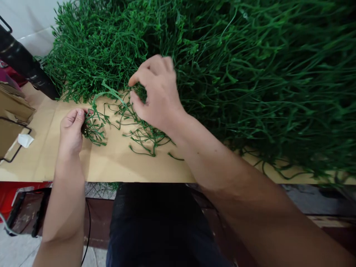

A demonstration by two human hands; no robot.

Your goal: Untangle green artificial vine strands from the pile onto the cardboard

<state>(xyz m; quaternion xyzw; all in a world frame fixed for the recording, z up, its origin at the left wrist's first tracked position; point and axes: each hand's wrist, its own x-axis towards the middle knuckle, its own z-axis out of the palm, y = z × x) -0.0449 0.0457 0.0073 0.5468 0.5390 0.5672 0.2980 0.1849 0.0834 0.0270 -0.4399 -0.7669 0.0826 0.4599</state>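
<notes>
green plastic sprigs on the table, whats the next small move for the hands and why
Probably draw the right hand back from the big green plastic foliage heap: its fingers pinch a thin green plastic sprig at the edge, while the left hand holds a bunch.

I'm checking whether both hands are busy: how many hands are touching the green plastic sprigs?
2. The left hand pinches a sprig on the table; the right hand grips sprigs at the big pile edge.

Tan tabletop [116,167], pale wall [30,18]
</notes>
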